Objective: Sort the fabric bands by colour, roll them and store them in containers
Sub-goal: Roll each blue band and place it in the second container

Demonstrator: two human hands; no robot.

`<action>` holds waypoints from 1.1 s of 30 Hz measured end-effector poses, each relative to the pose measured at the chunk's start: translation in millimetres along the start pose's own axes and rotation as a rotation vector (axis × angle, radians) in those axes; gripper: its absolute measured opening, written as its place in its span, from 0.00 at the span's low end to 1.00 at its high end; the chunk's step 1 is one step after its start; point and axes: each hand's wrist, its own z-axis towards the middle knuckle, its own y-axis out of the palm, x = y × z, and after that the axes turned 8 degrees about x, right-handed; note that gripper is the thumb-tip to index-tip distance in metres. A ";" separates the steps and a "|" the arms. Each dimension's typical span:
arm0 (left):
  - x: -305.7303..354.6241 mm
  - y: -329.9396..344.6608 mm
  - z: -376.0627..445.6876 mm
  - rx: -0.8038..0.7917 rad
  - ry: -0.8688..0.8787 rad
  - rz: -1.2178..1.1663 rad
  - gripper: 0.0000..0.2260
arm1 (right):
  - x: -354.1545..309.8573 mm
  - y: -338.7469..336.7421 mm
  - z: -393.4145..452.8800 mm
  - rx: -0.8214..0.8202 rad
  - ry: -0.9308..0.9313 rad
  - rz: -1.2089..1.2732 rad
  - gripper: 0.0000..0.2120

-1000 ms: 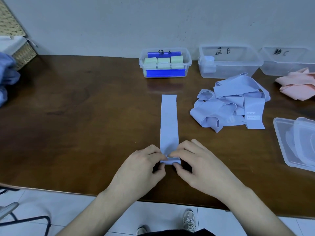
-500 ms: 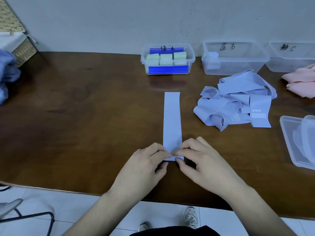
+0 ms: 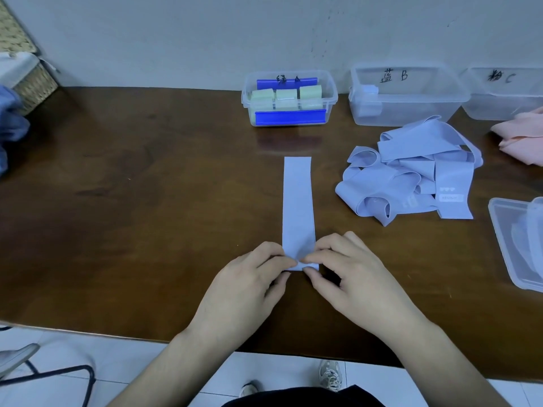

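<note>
Pinching near band [image 3: 297, 201] end, both hands [image 3: 249, 284] [image 3: 352, 277] (table edge [image 3: 88, 331] close behind).

Bare table [image 3: 147, 215] left of my hands, easy reach. Right side crowded: blue band pile [image 3: 411, 177], lids [image 3: 517, 245], tubs [image 3: 405, 95] along wall.

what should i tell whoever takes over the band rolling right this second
Left hand and right hand both pinch the near end of the flat blue band, roll barely begun.
Box A holds green rolls. Box B holds one blue roll. Box C looks empty.
Left: finish this roll, put it in B, then roll the blue pile and the pink bands.
</note>
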 end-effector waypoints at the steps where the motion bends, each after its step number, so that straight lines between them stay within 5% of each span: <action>1: -0.2 0.2 0.2 -0.001 0.017 0.015 0.11 | 0.7 0.4 1.0 -0.001 0.001 0.001 0.11; 33: 4.0 -3.4 0.1 -0.109 -0.030 -0.073 0.06 | -10.1 -11.6 -9.1 -0.102 -0.029 -0.043 0.09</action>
